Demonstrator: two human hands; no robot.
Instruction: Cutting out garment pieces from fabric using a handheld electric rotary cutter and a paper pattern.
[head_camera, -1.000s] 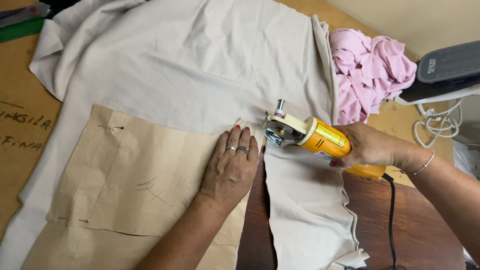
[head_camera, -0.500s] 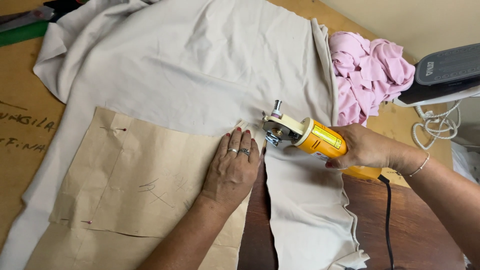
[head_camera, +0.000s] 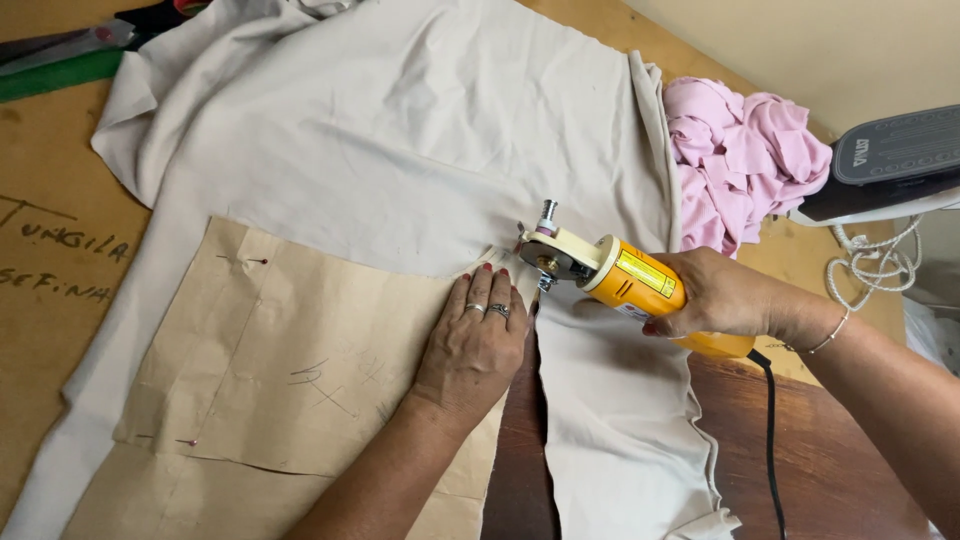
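Cutting along the edge of the brown paper pattern (head_camera: 300, 370) is the step in hand, as far as can be judged. The pattern is pinned on the beige cotton cloth (head_camera: 400, 130), which is spread over the wooden desk (head_camera: 830, 470). The yellow electric rotary cutter (head_camera: 610, 275) is held by the right hand (head_camera: 725, 295), whose fingers are clamped around its body; its round blade stands at the upper right corner of the pattern, where the cloth is already parted below.

The left hand (head_camera: 475, 345) is laid flat on the paper, fingers (head_camera: 490, 290) together and stretched, very near to the blade. For a clean cut, the paper should be pressed firmly so that it is not shifted, and the blade should be guided just beside the paper edge, not into it. The fingertips should be kept behind the blade line. The black cable (head_camera: 770, 440) should be left free, away from the cloth. A pink crumpled cloth (head_camera: 745, 160) lies well apart and is not disturbed.
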